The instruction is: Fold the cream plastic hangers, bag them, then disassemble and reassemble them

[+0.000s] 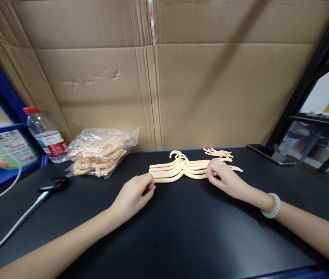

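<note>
Several beige plastic clothes hangers [168,169] lie in an overlapping row on the black table, with their curved hooks [179,156] towards the back. At the left end of the nearest hanger is my left hand [137,193], its fingers curled against the tip. My right hand [225,176] is closed over the right arms of the hangers, covering some of their ends. Behind it lie several loose beige hook pieces [218,152]. I wear a pale coiled band [272,206] on the right wrist.
Clear plastic bags of beige parts [100,151] sit at the back left, beside a red-capped bottle [48,135]. A black device [53,184] with a white cable [16,224] lies left. A phone [270,154] rests at the back right. Cardboard [211,85] stands behind.
</note>
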### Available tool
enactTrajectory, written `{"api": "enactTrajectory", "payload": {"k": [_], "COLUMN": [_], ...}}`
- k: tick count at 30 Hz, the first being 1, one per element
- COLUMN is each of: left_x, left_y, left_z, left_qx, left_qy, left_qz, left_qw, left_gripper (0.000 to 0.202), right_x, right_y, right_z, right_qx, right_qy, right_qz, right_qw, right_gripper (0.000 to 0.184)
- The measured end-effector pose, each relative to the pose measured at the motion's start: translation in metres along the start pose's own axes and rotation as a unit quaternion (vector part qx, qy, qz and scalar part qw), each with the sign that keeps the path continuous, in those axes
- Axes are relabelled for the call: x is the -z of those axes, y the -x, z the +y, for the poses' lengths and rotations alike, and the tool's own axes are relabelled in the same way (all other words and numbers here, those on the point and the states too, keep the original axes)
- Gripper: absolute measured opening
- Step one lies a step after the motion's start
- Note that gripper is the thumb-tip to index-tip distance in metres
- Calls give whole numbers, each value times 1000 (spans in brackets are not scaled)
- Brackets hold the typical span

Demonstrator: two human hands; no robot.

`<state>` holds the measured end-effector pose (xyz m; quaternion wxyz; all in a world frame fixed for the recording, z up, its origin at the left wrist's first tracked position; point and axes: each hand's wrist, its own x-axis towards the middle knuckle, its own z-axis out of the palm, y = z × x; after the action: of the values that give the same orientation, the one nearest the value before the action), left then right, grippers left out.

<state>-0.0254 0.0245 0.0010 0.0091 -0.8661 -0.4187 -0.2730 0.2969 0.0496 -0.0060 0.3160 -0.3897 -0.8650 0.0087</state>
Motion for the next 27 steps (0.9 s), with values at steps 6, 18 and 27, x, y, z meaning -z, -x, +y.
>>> {"api": "enactTrajectory", "payload": {"k": [6, 18, 27], "left_x": [0, 2, 2], "left_y": [2, 2, 2], "left_z": [1, 3, 1], "left_qx": [-29, -45, -55], "left_qy": [-9, 51, 55], "left_qz": [-9, -50, -52], "left_qw": [999, 996, 996], "left_gripper": [21, 12, 11], "right_x": [0, 1, 1], "right_y": [2, 6, 3], "right_z": [1, -5, 0], "right_qx": [21, 103, 80], "right_qy": [-24, -53, -61], "right_qz": [9, -32, 31], "right_qw": [999, 993, 994], "right_gripper": [28, 21, 22]}}
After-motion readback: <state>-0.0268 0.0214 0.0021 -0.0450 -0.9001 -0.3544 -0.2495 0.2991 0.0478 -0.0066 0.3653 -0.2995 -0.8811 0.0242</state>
